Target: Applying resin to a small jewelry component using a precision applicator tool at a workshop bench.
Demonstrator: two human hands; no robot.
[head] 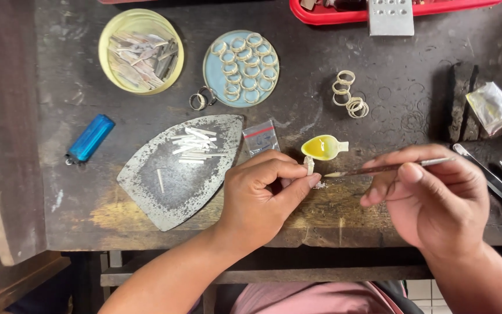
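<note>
My left hand (262,195) pinches a small pale ring piece (309,165) between thumb and forefinger, held upright on the dark workbench. My right hand (431,195) grips a thin brush (387,168) whose pale tip points left, almost touching my left fingertip. Just behind the two stands a little yellow dish (323,147) with yellowish liquid. A speck of white powder (319,185) lies under the brush tip.
A grey iron-shaped metal plate (169,180) with white strips lies at left. Behind are a yellow lid of metal strips (140,51), a blue lid of rings (240,68), loose rings (347,93), a blue lighter (90,138), a small plastic bag (261,137), a red tray (390,9), tweezers (495,177).
</note>
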